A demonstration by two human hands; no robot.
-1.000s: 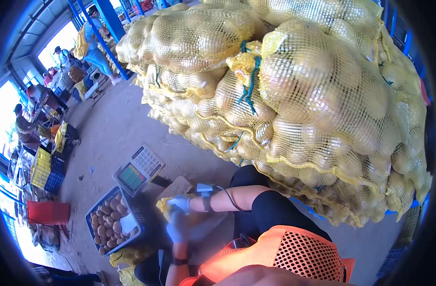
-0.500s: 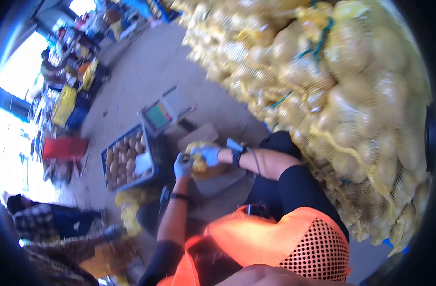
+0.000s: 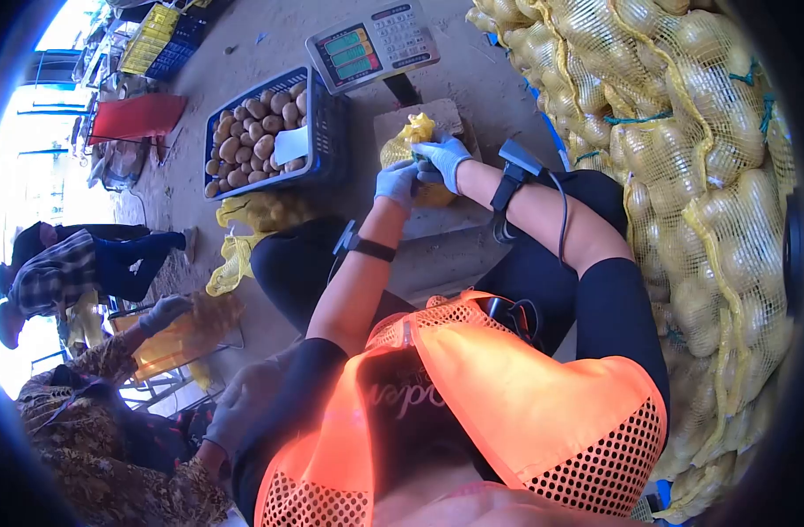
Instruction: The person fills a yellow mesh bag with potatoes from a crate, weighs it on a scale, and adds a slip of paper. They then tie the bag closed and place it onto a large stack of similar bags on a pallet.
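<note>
A yellow mesh bag (image 3: 435,195) rests at the weighing scale's platform (image 3: 455,117), its gathered top (image 3: 417,128) sticking up above my fingers. My left hand (image 3: 396,182), in a pale glove, is closed at the neck of this bag from the near left side. From the right, my gloved right hand (image 3: 444,161) grips the same neck, fingers curled inward. A bit of dark green shows between the hands, too small to make out. The bag's contents are mostly hidden behind my hands.
Left of the bag stands a blue crate (image 3: 323,149) of round brown produce. The scale display (image 3: 371,46) rises behind. Filled mesh sacks (image 3: 683,176) are stacked to the right. A co-worker's gloved hand (image 3: 166,314) and another person (image 3: 86,263) are at left.
My view has shifted, so the scale, crate and hands sit higher in the picture. Both hands stay together at the bag's neck. A co-worker's gloved hands now show at lower left.
</note>
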